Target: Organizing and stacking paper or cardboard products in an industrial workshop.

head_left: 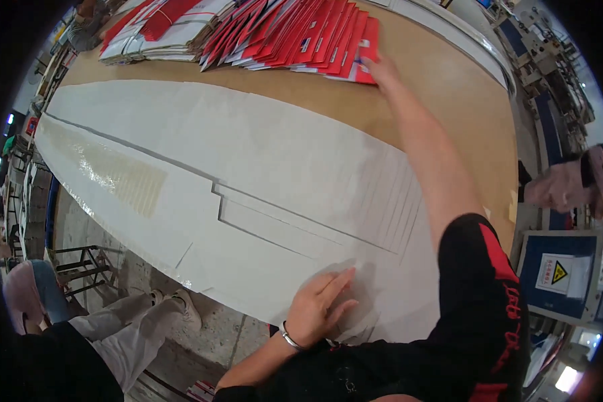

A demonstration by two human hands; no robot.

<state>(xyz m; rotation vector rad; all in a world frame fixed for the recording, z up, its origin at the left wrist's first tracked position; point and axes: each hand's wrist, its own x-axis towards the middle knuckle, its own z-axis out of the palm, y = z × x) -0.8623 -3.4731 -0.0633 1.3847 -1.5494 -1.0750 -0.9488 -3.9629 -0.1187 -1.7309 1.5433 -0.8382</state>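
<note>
Red paper envelopes (295,41) with white edges lie fanned in an overlapping row at the far side of the table. My right hand (380,71) reaches far out to the row's right end and is closed on the edge of the last red envelope (365,48); its fingertips are partly hidden. Close to my body, my left hand (317,307) is open over a big white sheet (275,144), its fingers stretched and thumb apart, holding nothing. Slits and a stepped cutout run through that sheet, and clear shiny tape (107,171) covers part of its left side.
Left of the fanned row sits a tied stack of white and red paper (164,43). Brown board (462,100) covers the tabletop. A blue machine box (559,268) with a warning label stands at the right. Another person's legs (137,328) are at the lower left.
</note>
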